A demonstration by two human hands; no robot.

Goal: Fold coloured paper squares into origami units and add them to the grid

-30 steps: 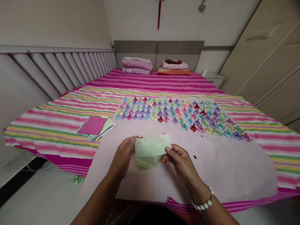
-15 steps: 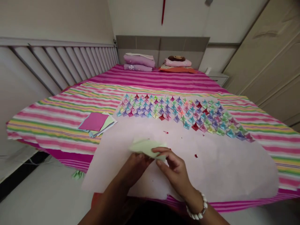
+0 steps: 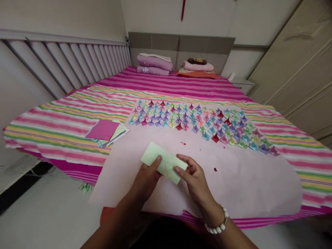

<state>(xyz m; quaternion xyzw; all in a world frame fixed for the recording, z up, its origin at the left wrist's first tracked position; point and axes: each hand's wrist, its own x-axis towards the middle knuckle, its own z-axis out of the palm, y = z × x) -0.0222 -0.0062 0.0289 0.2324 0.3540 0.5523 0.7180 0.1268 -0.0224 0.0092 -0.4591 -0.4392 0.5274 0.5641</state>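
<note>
A pale green sheet of paper (image 3: 163, 161), now a long rectangle with crease lines, is held up between both hands over a large pinkish-white sheet (image 3: 249, 186). My left hand (image 3: 148, 178) grips its lower left edge, thumb on top and fingers beneath. At the right end, my right hand (image 3: 193, 174) pinches the paper between thumb and fingers; a white bead bracelet (image 3: 220, 224) is on that wrist. Beyond the hands, rows of small folded paper shapes (image 3: 178, 127) in many colours stand along the far part of the large sheet.
A stack of square coloured papers (image 3: 103, 130), pink on top, lies to the left on the striped bedspread (image 3: 67, 117). Small red scraps (image 3: 215, 169) dot the large sheet. Folded bedding (image 3: 154, 63) rests by the headboard (image 3: 204, 45). Green paper bits (image 3: 85, 187) are on the floor.
The green paper was tilted nearly edge-on and blurred; now its broad face is turned toward me. My left thumb has come onto its top face, and the view has shifted slightly.
</note>
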